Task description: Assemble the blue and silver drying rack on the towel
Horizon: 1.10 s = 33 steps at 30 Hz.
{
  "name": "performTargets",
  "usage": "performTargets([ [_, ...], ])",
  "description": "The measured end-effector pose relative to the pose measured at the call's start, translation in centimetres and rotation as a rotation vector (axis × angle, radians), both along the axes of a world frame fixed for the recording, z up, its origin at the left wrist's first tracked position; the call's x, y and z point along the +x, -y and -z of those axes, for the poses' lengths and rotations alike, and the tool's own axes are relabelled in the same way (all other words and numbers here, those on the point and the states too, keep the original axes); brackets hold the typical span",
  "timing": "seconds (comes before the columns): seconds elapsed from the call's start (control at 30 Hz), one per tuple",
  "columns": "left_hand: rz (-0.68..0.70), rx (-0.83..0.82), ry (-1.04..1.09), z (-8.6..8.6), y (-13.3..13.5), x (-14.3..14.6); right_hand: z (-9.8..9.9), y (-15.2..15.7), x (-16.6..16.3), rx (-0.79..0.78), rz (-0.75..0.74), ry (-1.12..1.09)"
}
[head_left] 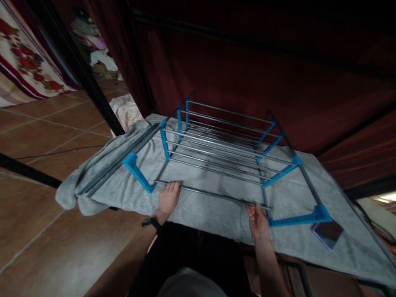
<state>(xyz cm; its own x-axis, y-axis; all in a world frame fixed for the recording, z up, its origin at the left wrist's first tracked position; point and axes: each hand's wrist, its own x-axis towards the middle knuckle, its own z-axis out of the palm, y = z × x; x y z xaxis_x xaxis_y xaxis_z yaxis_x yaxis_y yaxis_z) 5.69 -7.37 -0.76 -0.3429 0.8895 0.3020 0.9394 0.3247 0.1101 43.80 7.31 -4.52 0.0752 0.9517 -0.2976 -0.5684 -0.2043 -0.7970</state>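
Note:
A metal rack with blue plastic brackets (280,174) and several grey rods lies on a grey blanket (210,222) in front of me. Along its near side runs a single metal rod (213,194). My left hand (169,196) is closed over this rod near its left end, beside a blue bracket (138,172). Near the other end, my right hand (257,218) has its fingers curled at the rod from below, close to the right blue bracket (297,219). The rod's right end lies near that bracket; whether it is seated there I cannot tell.
Several loose grey tubes (120,159) lie on the blanket at the left. A phone (328,233) rests by the right bracket. Dark red curtains (247,70) hang behind, with black bed-frame posts (83,78) at the left. Tiled floor (37,222) shows below left.

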Motion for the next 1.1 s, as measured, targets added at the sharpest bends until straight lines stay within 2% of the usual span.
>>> performTargets([
  [0.6,0.018,0.046,0.011,0.0,0.0,-0.4,-0.9,0.3,-0.5,0.024,-0.023,-0.030],
  [0.8,0.080,0.074,-0.029,-0.1,0.2,-0.7,-1.5,0.6,-1.6,0.033,0.037,-0.053],
  [0.97,0.104,0.025,-0.106,0.3,-0.5,-1.9,-2.2,0.0,-2.4,-0.035,0.049,-0.068],
  [1.1,0.143,-0.040,-0.161,-0.1,-0.9,-2.3,-2.2,-0.4,-2.3,-0.091,0.061,-0.069],
])
